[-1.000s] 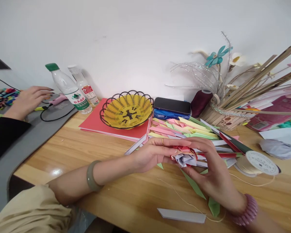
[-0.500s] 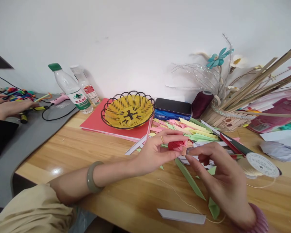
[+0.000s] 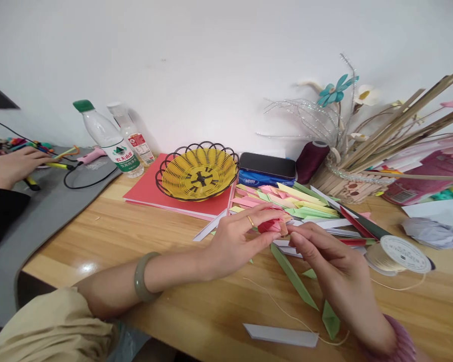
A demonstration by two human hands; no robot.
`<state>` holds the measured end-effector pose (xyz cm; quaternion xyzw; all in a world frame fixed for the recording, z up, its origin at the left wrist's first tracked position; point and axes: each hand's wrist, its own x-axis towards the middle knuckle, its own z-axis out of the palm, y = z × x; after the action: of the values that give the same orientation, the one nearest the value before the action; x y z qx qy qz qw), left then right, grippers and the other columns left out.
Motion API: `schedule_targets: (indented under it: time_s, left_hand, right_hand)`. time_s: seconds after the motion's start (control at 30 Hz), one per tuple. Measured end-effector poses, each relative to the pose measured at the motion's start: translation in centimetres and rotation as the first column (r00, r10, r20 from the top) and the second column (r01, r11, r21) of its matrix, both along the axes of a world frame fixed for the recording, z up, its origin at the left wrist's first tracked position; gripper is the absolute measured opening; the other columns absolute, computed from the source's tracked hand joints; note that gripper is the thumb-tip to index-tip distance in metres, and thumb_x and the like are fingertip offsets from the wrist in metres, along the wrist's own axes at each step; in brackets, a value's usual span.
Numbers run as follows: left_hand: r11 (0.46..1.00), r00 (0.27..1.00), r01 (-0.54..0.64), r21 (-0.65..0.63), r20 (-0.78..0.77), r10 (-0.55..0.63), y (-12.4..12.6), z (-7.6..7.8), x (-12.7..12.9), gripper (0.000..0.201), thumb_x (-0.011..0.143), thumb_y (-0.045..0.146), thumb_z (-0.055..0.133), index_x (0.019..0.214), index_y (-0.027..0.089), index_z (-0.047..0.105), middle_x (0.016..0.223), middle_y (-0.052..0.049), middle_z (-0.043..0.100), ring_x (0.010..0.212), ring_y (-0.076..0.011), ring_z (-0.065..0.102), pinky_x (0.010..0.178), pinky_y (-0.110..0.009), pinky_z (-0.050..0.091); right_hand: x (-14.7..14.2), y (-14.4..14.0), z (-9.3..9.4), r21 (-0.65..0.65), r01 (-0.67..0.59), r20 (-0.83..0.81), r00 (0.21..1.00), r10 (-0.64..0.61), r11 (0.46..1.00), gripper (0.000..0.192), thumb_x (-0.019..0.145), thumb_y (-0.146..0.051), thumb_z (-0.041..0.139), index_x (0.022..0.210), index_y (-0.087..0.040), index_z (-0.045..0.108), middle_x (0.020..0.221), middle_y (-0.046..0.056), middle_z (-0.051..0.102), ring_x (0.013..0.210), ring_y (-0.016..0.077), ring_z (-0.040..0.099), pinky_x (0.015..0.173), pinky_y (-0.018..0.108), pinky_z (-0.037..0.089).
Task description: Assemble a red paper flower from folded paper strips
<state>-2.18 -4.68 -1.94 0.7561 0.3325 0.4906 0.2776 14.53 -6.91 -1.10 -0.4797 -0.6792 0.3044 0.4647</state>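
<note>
Pinching a folded red paper piece between curled fingers, the left hand holds it just above the table; the right hand grips its edge with closed fingertips.

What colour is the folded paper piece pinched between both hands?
Red and pink folded paper piece, head view.

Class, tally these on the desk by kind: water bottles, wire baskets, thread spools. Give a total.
Water bottles: 2 (green cap, white cap)
Wire baskets: 1 (yellow basket)
Thread spools: 2 (maroon, cream)
Total: 5
</note>
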Motion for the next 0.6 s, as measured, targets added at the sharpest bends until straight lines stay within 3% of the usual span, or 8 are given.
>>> schedule_targets:
  time_s: [0.13, 0.3, 0.47, 0.6]
  left_hand:
    - [0.997, 0.998, -0.020, 0.068, -0.064, 0.025, 0.0, -0.1, -0.1, 0.031, 0.081, 0.019, 0.053, 0.112, 0.015, 0.056, 0.106, -0.007, 0.066, 0.106, -0.0154, 0.057, 0.093, -0.030, 0.047]
    - [0.969, 0.988, -0.012, 0.246, -0.145, 0.049, 0.1, -0.5, -0.1, 0.033, 0.083, 0.017, 0.051, 0.116, 0.015, 0.051, 0.105, -0.009, 0.066, 0.106, -0.0153, 0.058, 0.090, -0.030, 0.049]
    - [0.901, 0.967, -0.054, 0.430, -0.201, 0.153, 0.1, -1.1, 0.0, 0.033, 0.083, 0.017, 0.052, 0.115, 0.014, 0.051, 0.108, -0.011, 0.065, 0.106, -0.0169, 0.058, 0.084, -0.028, 0.053]
    - [0.890, 0.950, -0.042, 0.453, -0.259, 0.177, -0.1, -1.1, 0.0, 0.036, 0.083, 0.016, 0.051, 0.118, 0.016, 0.048, 0.110, -0.010, 0.064, 0.110, -0.0174, 0.055, 0.083, -0.026, 0.053]
  right_hand:
    - [-0.2, 0.0, 0.4, -0.110, -0.006, -0.049, 0.999, 0.001, 0.994, 0.018, 0.078, -0.038, 0.056, 0.078, -0.025, 0.069, 0.063, 0.000, 0.058, 0.067, 0.0152, 0.057, 0.061, 0.026, 0.047]
    - [-0.3, 0.2, 0.2, -0.220, -0.003, -0.173, 0.984, -0.036, 0.976, 0.018, 0.071, -0.039, 0.065, 0.083, -0.026, 0.071, 0.081, 0.001, 0.068, 0.074, 0.0156, 0.060, 0.068, 0.027, 0.049]
    - [-0.4, 0.2, -0.4, -0.262, -0.025, -0.285, 0.957, -0.053, 0.965, 0.012, 0.066, -0.034, 0.070, 0.076, -0.027, 0.072, 0.079, 0.000, 0.069, 0.076, 0.0151, 0.062, 0.071, 0.026, 0.049]
    - [-0.5, 0.2, -0.4, -0.255, -0.062, -0.345, 0.938, -0.030, 0.965, 0.009, 0.067, -0.030, 0.070, 0.074, -0.026, 0.072, 0.076, 0.000, 0.069, 0.072, 0.0140, 0.061, 0.069, 0.026, 0.049]
